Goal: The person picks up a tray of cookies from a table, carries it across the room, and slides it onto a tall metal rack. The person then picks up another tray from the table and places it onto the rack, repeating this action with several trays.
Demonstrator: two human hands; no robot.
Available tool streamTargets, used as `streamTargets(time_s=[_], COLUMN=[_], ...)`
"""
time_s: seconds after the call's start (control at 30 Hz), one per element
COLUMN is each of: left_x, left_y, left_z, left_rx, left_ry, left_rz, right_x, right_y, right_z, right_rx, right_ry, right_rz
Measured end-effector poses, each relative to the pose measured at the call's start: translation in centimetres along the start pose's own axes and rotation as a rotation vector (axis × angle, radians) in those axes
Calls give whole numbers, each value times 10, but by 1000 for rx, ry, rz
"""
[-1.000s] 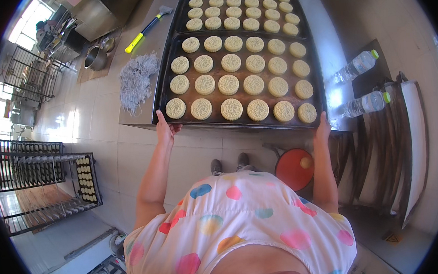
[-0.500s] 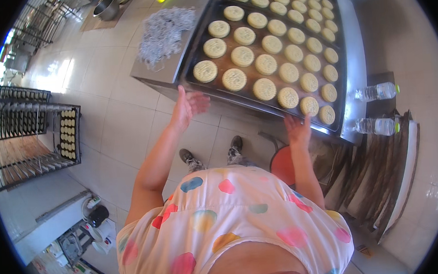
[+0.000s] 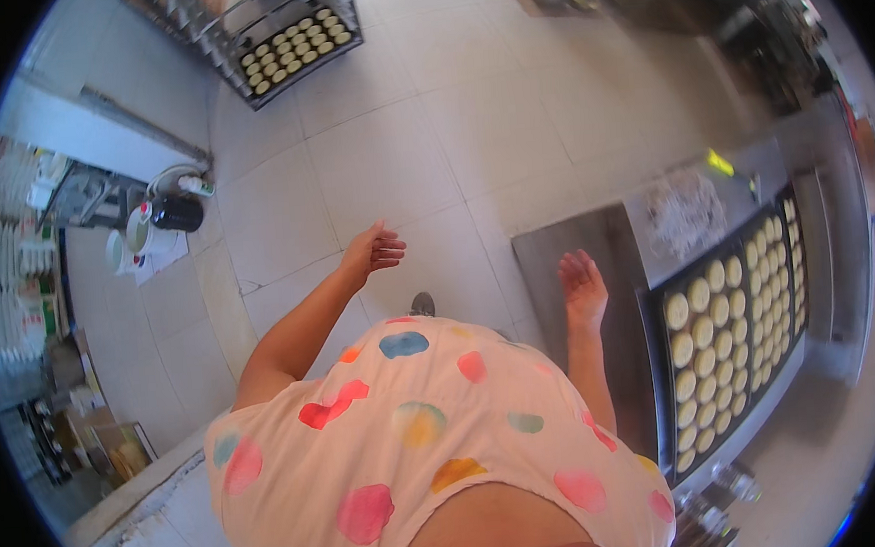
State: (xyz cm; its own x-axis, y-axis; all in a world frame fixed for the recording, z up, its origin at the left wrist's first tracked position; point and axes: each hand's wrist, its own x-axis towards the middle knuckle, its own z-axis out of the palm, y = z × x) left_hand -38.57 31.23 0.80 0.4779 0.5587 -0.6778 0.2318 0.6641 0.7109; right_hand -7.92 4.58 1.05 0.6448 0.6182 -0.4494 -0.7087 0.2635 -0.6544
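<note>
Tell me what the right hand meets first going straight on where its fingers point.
The right hand would likely meet nothing close: its way looks free over the tiled floor, though depth leaves unclear whether it would brush the metal table's side first.

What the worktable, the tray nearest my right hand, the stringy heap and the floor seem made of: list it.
Worktable: probably stainless steel, satin; smooth grey surfaces with soft sheen.
Tray: likely dark metal, perhaps coated; thin, blackish rim.
Stringy heap: perhaps plastic or paper strips, finish unclear; pale, tangled, blurred.
Floor: apparently ceramic or stone tiles, smooth; thin joint lines.
</note>
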Motion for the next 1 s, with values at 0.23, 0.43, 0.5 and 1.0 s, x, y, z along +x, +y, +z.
streamTargets(time_s=[0.23,0.43,0.5,1.0], left_x=[30,106,135,260], left_y=[32,100,115,175], left_z=[-56,-97,-133,-381], left_rx=[-263,-257,-279,-544], left_ry=[45,41,142,600], left_rz=[87,78,59,-102], right_x=[93,211,261,508], right_y=[28,78,101,272], right_z=[138,191,218,541], right_rx=[-317,-309,-308,-813], right_ry=[-191,-82,-92,-417], right_rz=[119,287,339,558])
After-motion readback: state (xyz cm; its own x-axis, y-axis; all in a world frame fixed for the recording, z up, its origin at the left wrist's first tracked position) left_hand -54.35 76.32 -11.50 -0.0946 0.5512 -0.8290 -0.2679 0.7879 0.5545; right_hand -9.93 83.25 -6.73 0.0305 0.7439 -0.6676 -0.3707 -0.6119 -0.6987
